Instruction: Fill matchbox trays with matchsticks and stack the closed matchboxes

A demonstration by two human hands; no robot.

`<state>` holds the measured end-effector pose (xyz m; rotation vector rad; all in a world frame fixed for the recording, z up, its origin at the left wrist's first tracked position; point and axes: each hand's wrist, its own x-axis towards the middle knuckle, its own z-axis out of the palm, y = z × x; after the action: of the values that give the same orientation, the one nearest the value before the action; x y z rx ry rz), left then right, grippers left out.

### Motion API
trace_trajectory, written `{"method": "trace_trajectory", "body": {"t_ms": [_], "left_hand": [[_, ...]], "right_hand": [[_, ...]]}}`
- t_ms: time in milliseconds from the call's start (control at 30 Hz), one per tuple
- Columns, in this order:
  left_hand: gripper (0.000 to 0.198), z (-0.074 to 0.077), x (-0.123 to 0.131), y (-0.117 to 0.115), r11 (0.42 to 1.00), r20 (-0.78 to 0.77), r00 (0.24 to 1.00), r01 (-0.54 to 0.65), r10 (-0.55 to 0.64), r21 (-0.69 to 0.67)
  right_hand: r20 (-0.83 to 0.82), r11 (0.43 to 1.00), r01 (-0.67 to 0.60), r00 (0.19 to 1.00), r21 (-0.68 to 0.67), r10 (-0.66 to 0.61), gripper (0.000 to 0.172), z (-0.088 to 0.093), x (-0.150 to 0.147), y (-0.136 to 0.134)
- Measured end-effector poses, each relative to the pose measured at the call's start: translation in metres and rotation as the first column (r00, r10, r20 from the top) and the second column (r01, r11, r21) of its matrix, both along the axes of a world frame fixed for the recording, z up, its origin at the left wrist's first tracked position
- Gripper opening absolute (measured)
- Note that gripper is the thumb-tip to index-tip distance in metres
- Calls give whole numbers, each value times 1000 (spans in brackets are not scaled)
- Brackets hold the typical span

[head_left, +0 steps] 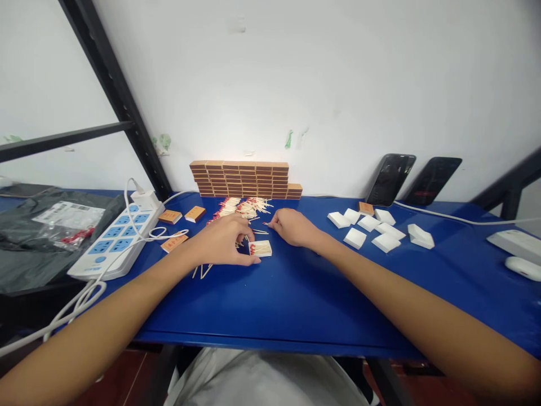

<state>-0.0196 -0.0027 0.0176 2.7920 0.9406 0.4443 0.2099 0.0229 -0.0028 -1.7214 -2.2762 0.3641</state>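
My left hand (228,241) has its thumb and fingers around the left end of a small white matchbox tray (265,255), which lies on the blue table with red-tipped matches inside. Just right of the tray, my right hand (291,226) is closed in a pinch on a match (266,224), whose red head shows at the fingertips. Behind my left hand is a heap of loose matches (253,207), partly hidden by it. A few more matches (205,270) stick out below my left wrist.
Brown matchboxes (240,179) are stacked against the wall. Several white trays (386,242) lie at right, before two upright phones (391,179). Orange matchboxes (195,213), a white power strip (118,239) with cables and a grey plastic bag (54,242) are at left.
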Motion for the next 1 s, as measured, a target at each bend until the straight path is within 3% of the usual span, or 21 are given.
{"method": "trace_trajectory", "body": {"t_ms": [133, 333, 567, 667, 767, 1000], "left_hand": [[37, 1, 0, 0, 1000, -9, 1000, 11, -11, -20], [32, 4, 1, -2, 999, -17, 1000, 7, -8, -44], [34, 3, 0, 0, 998, -27, 1000, 0, -2, -66], [33, 3, 0, 0, 998, -15, 1000, 3, -4, -66], [31, 3, -1, 0, 996, -15, 1000, 6, -7, -87], [33, 6, -1, 0, 994, -40, 999, -4, -1, -109]], "right_hand": [[52, 998, -65, 997, 6, 64, 22, 2, 7, -4], [-26, 985, -172, 985, 22, 173, 20, 16, 13, -26], [-65, 939, -344, 937, -20, 342, 15, 15, -1, -50], [-153, 937, -349, 925, 13, 347, 15, 13, -4, -46], [-228, 957, -268, 930, 113, 288, 14, 9, 0, -32], [-162, 948, -288, 937, 136, 308, 11, -11, 0, -10]]}}
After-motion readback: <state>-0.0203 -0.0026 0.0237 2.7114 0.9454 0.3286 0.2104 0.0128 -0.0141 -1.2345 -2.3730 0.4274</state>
